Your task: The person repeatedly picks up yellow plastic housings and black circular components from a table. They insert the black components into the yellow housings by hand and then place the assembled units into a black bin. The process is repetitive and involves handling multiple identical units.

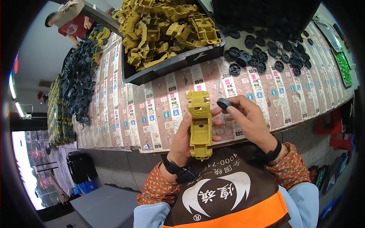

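Observation:
My left hand (181, 141) is closed around a yellow-olive plastic toy car chassis (200, 129), held lengthwise in front of me over the table's near edge. The fingers wrap behind the chassis and show along its right side. Just to the right, my right hand (249, 121) pinches a small black toy wheel (223, 103) between thumb and forefinger. The wheel is close to the chassis's upper right side but apart from it. Whether any wheel sits on the chassis cannot be made out.
A black crate (175, 60) heaped with yellow chassis parts stands beyond my hands. Loose black wheels (262, 55) lie spread at the far right. Piles of dark parts (78, 76) line the table's left side. Another person (76, 28) stands at the far left.

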Available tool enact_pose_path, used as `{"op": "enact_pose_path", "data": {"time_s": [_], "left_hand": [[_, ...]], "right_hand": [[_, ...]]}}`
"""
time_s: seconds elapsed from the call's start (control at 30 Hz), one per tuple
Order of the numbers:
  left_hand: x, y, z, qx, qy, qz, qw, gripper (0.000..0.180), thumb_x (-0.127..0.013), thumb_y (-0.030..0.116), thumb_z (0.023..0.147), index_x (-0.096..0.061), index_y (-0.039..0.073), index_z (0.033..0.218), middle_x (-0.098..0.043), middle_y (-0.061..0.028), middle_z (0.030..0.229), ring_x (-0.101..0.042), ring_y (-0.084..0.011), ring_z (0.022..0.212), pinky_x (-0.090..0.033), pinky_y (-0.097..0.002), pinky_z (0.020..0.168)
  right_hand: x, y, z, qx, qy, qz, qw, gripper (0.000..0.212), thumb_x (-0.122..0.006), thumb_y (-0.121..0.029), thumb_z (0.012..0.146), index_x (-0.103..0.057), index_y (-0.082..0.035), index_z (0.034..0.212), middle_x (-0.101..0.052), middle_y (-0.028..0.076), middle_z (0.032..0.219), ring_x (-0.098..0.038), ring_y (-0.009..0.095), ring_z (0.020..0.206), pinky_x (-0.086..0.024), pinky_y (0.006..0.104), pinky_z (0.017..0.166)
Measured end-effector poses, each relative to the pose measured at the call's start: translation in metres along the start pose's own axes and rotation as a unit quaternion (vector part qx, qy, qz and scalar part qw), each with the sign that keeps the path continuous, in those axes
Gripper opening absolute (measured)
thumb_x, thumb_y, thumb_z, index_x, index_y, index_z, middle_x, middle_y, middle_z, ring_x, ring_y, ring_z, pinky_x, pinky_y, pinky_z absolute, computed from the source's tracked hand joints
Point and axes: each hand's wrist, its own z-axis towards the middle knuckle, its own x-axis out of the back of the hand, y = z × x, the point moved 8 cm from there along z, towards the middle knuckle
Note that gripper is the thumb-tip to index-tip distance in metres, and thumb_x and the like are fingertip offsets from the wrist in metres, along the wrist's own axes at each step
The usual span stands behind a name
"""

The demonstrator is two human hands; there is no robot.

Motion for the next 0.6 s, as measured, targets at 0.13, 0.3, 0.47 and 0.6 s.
{"op": "enact_pose_path", "data": {"time_s": [0.13,0.3,0.47,0.6], "left_hand": [[0.007,-0.007,-0.005,0.007,0.048,0.015,0.999,0.068,-0.044,0.054,0.107,-0.036,0.007,0.155,-0.053,-0.0205,0.144,-0.061,-0.0306,0.124,-0.068,-0.0422,0.079],[0.014,-0.011,-0.009,0.011,0.103,0.068,0.992,0.065,-0.05,0.053,0.106,-0.045,0.002,0.146,-0.06,-0.02,0.128,-0.068,-0.0298,0.114,-0.069,-0.0382,0.073],[-0.002,-0.011,-0.005,0.007,0.058,0.081,0.995,0.062,-0.055,0.046,0.105,-0.033,0.011,0.152,-0.054,-0.0181,0.135,-0.065,-0.0272,0.112,-0.067,-0.0424,0.077],[-0.003,-0.01,-0.002,-0.006,0.05,0.108,0.993,0.055,-0.054,0.041,0.107,-0.034,0.011,0.148,-0.055,-0.018,0.134,-0.066,-0.0273,0.111,-0.067,-0.043,0.076]], "right_hand": [[-0.013,0.009,0.002,-0.02,0.026,0.062,0.998,0.02,-0.057,-0.009,0.105,-0.062,0.004,0.119,-0.07,0.006,0.103,-0.067,0.01,0.096,-0.058,0.0263,0.082],[-0.014,0.023,0.001,-0.028,0.051,0.064,0.996,0.02,-0.057,-0.01,0.105,-0.063,0.004,0.119,-0.069,0.006,0.103,-0.067,0.01,0.092,-0.058,0.026,0.081],[-0.015,0.026,-0.001,-0.034,0.058,0.08,0.994,0.02,-0.058,-0.01,0.106,-0.062,0.005,0.118,-0.07,0.007,0.102,-0.068,0.011,0.09,-0.058,0.0261,0.08],[-0.013,0.026,-0.002,-0.04,0.07,0.078,0.994,0.019,-0.058,-0.01,0.106,-0.062,0.005,0.117,-0.07,0.007,0.1,-0.069,0.011,0.09,-0.058,0.0257,0.079]]}}
